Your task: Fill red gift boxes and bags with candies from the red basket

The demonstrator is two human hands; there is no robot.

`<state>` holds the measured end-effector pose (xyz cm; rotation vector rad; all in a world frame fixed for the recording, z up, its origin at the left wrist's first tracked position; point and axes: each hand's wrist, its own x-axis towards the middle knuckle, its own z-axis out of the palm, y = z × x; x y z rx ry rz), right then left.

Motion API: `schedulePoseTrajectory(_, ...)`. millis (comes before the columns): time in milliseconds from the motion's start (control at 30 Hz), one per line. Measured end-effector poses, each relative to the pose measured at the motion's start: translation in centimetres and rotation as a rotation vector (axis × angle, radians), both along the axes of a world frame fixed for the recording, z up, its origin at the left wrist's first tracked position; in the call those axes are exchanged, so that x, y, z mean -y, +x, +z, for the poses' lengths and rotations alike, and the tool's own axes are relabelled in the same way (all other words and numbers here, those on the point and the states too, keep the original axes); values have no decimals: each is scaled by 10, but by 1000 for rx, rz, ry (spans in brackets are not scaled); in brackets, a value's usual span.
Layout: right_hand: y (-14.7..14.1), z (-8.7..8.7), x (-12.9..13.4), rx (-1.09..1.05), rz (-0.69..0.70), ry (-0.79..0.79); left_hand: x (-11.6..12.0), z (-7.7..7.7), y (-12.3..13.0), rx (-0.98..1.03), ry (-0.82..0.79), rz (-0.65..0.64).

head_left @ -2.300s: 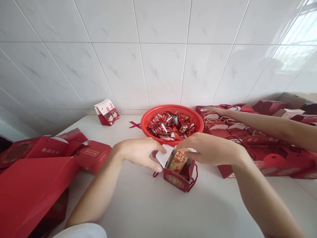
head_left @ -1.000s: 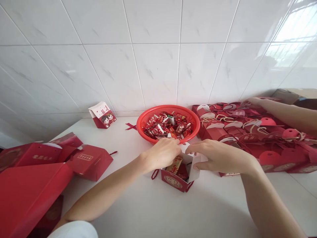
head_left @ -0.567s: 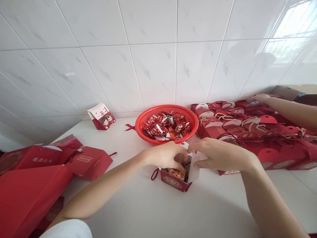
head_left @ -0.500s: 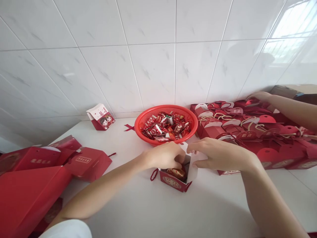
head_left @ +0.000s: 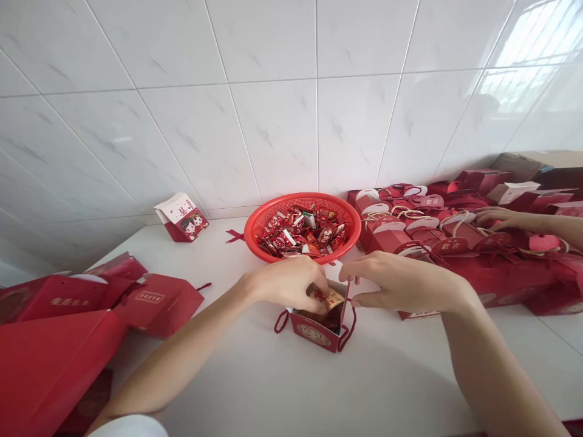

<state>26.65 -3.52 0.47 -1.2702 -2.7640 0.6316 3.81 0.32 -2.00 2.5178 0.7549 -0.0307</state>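
A small red gift box (head_left: pixel 314 335) with dark red cord handles stands open on the white table, its lid flaps up. Reaching into it from the left, my left hand (head_left: pixel 291 284) has its fingers closed on a cream-and-gold wrapped sweet (head_left: pixel 333 298); the fingertips are partly hidden inside the box. My right hand (head_left: pixel 405 284) grips the box's right side wall between thumb and fingers. Just behind the box sits a red plastic basket (head_left: pixel 255 243) holding many wrapped sweets (head_left: pixel 298 233).
Rows of red gift boxes (head_left: pixel 387 227) with cord handles fill the right side, where another person's hand (head_left: pixel 505 217) rests among them. More red boxes (head_left: pixel 159 303) lie at the left. A small printed box (head_left: pixel 184 221) and a red ribbon (head_left: pixel 235 235) are near the tiled wall.
My left hand has shifted within the box, and the cream-and-gold sweet now shows at its fingers. The other person's hand has moved nearer over the boxes at right.
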Motion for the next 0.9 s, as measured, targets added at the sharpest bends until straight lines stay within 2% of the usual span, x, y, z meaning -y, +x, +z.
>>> schedulePoseTrajectory(67, -2, 0, 1, 41, 0, 4, 1, -1, 2, -117, -68, 3)
schedulePoseTrajectory(133, -5, -1, 1, 55, 10, 8, 2, -4, 8, -198, -47, 7)
schedulePoseTrajectory(333, -10, -10, -2, 46, 8, 80, 7, -15, 14, -190, 369, 92)
schedulePoseTrajectory(400, -12, -14, -3, 59, -27, 131, 9, -10, 4, -154, 405, 145)
schedulePoseTrajectory(500, -17, -18, -5, 101, -43, 149, 13, 6, -17, -164, 417, 299)
schedulePoseTrajectory(567, -23, -19, -7, 130, -32, 135, 15, 15, -30, -223, 386, 390)
schedulePoseTrajectory(633, -28, -21, -8, 147, -11, 117, 16, 20, -38, -259, 300, 408)
schedulePoseTrajectory(800, -33, -21, -3, 115, 53, 47, 25, 19, -36, -142, 57, 302)
schedulePoseTrajectory(900, -25, -25, 6, 50, 73, 23, 32, 15, -29, -81, 0, 214)
